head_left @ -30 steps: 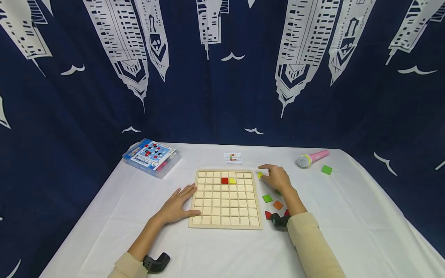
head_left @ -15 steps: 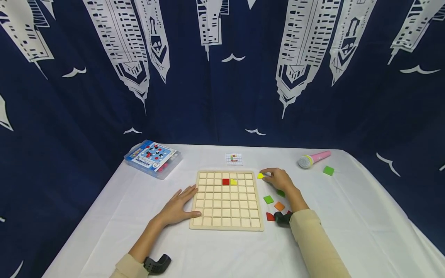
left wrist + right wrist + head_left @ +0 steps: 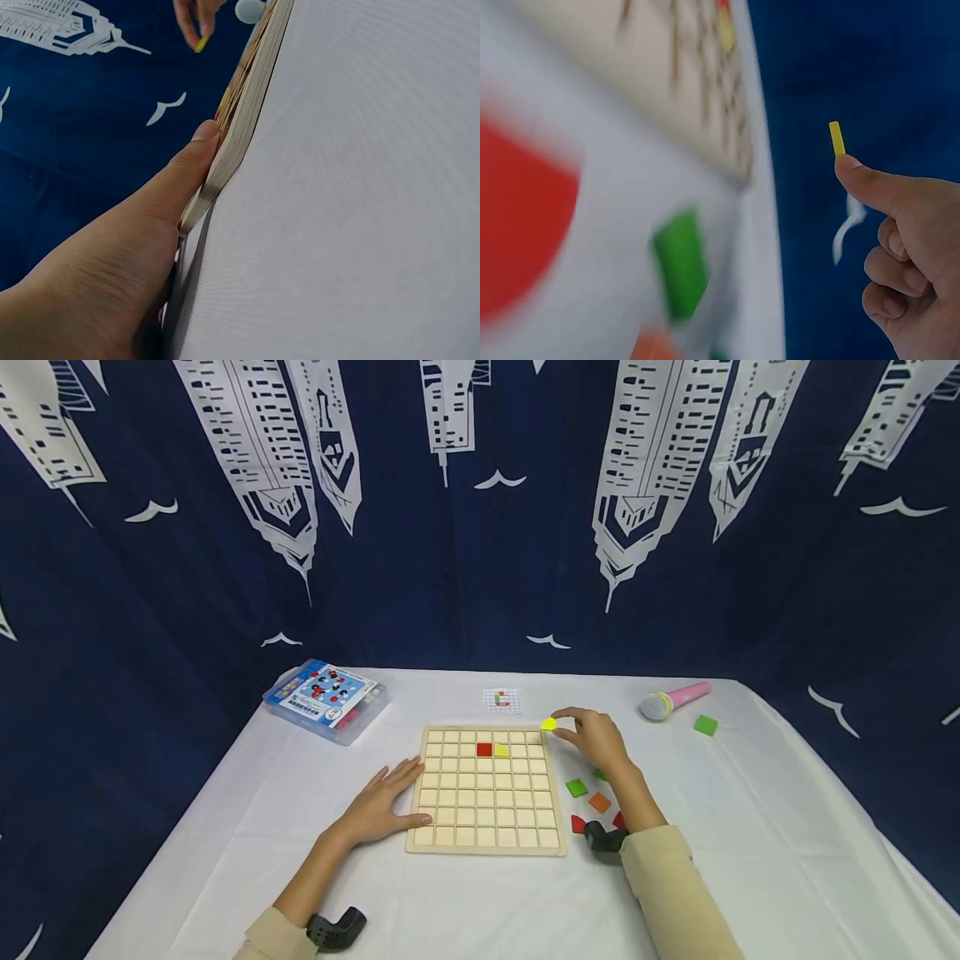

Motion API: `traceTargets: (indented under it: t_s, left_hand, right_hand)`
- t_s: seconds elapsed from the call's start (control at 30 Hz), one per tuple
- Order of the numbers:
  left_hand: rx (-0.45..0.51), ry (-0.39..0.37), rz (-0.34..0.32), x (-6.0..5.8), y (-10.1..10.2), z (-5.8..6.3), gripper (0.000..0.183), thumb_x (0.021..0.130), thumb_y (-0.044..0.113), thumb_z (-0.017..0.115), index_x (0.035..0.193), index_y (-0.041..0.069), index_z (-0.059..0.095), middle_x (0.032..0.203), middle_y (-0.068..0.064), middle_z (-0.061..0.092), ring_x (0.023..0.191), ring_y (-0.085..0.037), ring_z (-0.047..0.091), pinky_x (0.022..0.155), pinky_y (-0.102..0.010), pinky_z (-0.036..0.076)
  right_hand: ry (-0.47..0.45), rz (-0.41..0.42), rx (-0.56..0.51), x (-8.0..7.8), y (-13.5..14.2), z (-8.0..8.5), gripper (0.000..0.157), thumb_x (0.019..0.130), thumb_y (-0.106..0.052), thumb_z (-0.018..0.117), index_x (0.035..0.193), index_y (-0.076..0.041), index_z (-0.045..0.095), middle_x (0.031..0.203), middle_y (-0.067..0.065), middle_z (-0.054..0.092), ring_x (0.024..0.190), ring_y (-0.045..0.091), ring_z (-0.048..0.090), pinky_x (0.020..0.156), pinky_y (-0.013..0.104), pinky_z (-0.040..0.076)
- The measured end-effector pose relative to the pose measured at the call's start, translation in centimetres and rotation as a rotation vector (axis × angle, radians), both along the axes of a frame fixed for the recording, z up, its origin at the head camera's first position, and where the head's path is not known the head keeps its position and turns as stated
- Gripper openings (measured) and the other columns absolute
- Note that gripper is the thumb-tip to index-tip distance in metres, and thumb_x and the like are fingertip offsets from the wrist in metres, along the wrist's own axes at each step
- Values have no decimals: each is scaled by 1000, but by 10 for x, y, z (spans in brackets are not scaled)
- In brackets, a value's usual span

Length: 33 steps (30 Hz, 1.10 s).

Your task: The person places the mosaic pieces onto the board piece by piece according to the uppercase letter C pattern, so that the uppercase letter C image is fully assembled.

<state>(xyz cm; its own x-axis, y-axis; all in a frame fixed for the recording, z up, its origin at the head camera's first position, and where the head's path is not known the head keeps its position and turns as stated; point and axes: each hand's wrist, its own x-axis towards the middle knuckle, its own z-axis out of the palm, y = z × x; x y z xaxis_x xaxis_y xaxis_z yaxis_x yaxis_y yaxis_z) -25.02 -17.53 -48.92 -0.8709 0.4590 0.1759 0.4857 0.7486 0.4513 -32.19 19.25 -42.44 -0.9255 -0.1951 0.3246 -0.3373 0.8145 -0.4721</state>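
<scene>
A wooden grid board (image 3: 486,793) lies on the white table, with a red square tile (image 3: 484,750) and a yellow tile (image 3: 502,751) side by side in its second row from the back. My left hand (image 3: 384,803) rests on the board's left edge, fingers spread and thumb on the rim (image 3: 225,150). Just over the back right corner, my right hand (image 3: 596,742) pinches a yellow tile with a rounded edge (image 3: 548,724) between thumb and index finger. Seen edge-on in the right wrist view, that yellow tile (image 3: 837,138) is off the table.
Right of the board lie a green tile (image 3: 577,787), an orange tile (image 3: 599,802) and red pieces (image 3: 578,824), some partly hidden by the right arm. Behind are a pattern card (image 3: 502,701), a pink microphone (image 3: 675,700), another green tile (image 3: 705,725) and a plastic box (image 3: 327,702).
My right hand has picked up the yellow tile from beside the board and moved it up and left to the back right corner. The left hand stays in place.
</scene>
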Motion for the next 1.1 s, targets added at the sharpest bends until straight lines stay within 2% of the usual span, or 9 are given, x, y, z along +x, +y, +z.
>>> traceTargets:
  t_s: [0.13, 0.23, 0.5, 0.73, 0.83, 0.97, 1.1]
  left_hand:
    - [1, 7, -2, 1, -1, 1, 94, 75, 61, 63, 143, 5, 33, 149, -8, 26, 137, -25, 20, 113, -43, 9]
    - [-1, 5, -4, 0, -1, 1, 94, 75, 62, 63, 143, 5, 33, 149, -9, 26, 138, -25, 19, 113, -43, 8]
    - [-4, -6, 2, 0, 0, 2, 93, 75, 62, 63, 143, 5, 33, 150, -9, 26, 138, -25, 19, 113, -44, 8]
    - [-3, -12, 4, 0, -1, 0, 95, 74, 64, 61, 144, 7, 32, 150, -6, 25, 138, -24, 19, 113, -43, 8]
    - [-1, -10, 5, 0, -1, 0, 95, 74, 65, 61, 144, 7, 32, 150, -6, 25, 138, -24, 18, 113, -42, 7]
    - [-7, -13, 10, -1, -1, -1, 95, 74, 65, 61, 144, 7, 32, 150, -6, 24, 138, -23, 18, 113, -42, 7]
    - [-12, -17, 12, 0, -1, -1, 95, 74, 65, 61, 144, 7, 31, 150, -6, 24, 138, -23, 18, 113, -41, 7]
  right_hand:
    - [62, 37, -27, 6, -32, 12, 30, 81, -21, 72, 109, -12, 69, 53, -2, 37, 46, 11, 28, 41, 24, 25]
    - [68, 54, -37, 9, -59, 15, 31, 82, -22, 71, 110, -12, 68, 51, -3, 37, 45, 10, 27, 40, 22, 24]
    - [21, 81, -40, 8, -111, 0, 29, 82, -25, 70, 110, -15, 68, 55, -3, 43, 45, 9, 30, 38, 20, 25]
    - [-82, 75, -16, 6, -124, -19, 28, 81, -27, 71, 108, -17, 70, 64, -1, 59, 50, 10, 43, 39, 22, 34]
    - [-102, 68, 3, 5, -124, -25, 27, 81, -27, 72, 106, -18, 70, 80, 4, 67, 59, 13, 52, 44, 24, 40]
    - [-111, 73, 21, 4, -123, -30, 26, 81, -26, 72, 105, -17, 71, 91, 7, 68, 67, 16, 57, 49, 25, 44]
    - [-118, 80, 22, 4, -122, -31, 25, 82, -26, 71, 106, -18, 71, 87, 5, 67, 64, 15, 53, 48, 25, 41]
